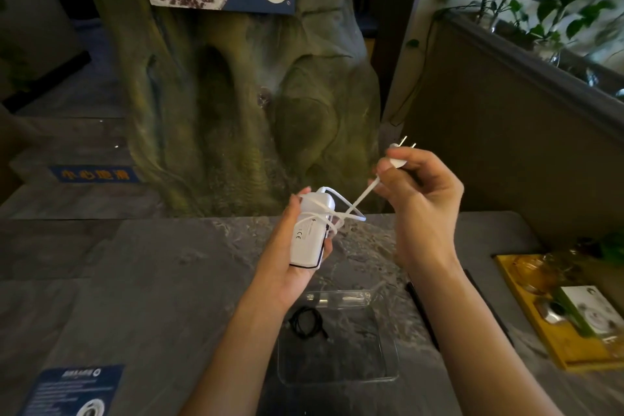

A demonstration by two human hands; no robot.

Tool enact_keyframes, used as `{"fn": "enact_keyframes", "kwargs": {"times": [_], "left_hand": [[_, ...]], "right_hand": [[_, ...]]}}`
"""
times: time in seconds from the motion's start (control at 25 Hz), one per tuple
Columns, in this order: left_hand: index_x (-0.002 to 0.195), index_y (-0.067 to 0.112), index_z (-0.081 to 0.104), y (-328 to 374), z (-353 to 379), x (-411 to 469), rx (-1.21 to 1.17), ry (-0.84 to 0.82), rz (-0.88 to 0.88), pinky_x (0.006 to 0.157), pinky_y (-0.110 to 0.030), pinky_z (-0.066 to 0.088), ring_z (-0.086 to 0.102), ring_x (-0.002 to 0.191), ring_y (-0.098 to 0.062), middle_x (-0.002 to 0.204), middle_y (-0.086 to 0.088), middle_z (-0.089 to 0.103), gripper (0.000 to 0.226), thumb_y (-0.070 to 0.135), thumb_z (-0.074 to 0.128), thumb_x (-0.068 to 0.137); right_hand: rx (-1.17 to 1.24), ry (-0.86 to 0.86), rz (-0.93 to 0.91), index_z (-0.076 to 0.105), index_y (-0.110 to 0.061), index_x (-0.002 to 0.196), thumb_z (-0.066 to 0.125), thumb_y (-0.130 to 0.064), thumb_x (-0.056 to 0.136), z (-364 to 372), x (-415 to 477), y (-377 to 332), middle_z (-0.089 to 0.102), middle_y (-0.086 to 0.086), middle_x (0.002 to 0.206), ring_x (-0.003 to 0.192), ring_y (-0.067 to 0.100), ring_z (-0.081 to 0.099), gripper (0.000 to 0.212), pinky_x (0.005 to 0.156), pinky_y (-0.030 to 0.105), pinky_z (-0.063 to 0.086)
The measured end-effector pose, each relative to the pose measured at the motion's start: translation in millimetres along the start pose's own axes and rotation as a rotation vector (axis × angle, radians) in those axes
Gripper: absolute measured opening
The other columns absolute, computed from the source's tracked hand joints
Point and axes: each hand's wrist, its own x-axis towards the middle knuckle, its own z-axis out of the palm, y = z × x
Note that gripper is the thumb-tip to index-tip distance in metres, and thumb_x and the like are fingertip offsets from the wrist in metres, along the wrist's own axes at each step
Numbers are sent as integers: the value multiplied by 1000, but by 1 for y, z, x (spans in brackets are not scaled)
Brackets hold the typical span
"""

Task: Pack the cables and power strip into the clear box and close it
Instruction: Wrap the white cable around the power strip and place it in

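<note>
Hands meet above the grey marbled table [135,280] in the head view. The left hand [287,257] grips the white power strip [307,236], fingers curled round its long body, which is held nearly upright with the printed side toward the camera. A white cord [359,198] is wound round the strip's far end, and 1 loose loop sticks out to the right. From there the cord runs taut up and right to the right hand [425,206], which pinches the white plug [398,160] between thumb and fingers; the plug's 2 metal prongs point up and away.

Nearer the camera, between the forearms, the clear box [337,378] lies open on the table. A coiled black cable [305,322] lies within its far left corner. Both hands and the strip are well above the box.

At the right edge sits a yellow tray [553,358] of glassware. A blue card [74,388] lies near left.
</note>
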Motion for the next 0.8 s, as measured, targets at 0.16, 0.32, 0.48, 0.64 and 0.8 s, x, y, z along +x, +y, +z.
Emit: {"fn": "enact_keyframes", "kwargs": {"times": [0.16, 0.32, 0.48, 0.64, 0.8], "left_hand": [[124, 26, 63, 2, -4, 2, -64, 5, 7, 57, -23, 54, 58, 84, -22, 103, -14, 70, 49, 48, 57, 80], [111, 29, 68, -7, -6, 6, 174, 50, 118, 53, -27, 53, 63, 67, -20, 102, -10, 72, 23, 28, 58, 91], [108, 39, 67, -26, -9, 4, 691, -54, 219, 60, -32, 58, 71, 77, -21, 111, -7, 70, 35, 10, 58, 91], [109, 43, 59, -40, -13, -4, 900, -237, 118, 82, -30, 57, 69, 97, -8, 108, 6, 70, 34, 16, 64, 89], [104, 33, 61, -51, -21, -3, 805, -261, -83, 71, -24, 54, 69, 88, -4, 100, 8, 69, 31, 27, 76, 78]], "right_hand": [[15, -27, -66, 68, -10, 87, 66, 6, 85, 0, -7, -2, 69, -6, 68, 70, 10, 70, 16, 67, 25, 56], [23, -99, -32, 67, -9, 99, 63, 6, 87, -1, -8, 5, 71, -2, 78, 76, 17, 71, 19, 71, 32, 59], [-194, -272, 60, 60, -9, 119, 67, 3, 87, -4, -12, 33, 71, 6, 86, 80, 24, 72, 35, 75, 42, 61], [-558, -496, 108, 65, -20, 107, 75, -14, 82, -12, -14, 55, 74, 0, 82, 77, 13, 71, 27, 77, 38, 59], [-760, -708, 332, 65, -20, 97, 77, -22, 80, -20, 1, 64, 74, 3, 78, 71, 16, 71, 21, 68, 36, 57]]}}
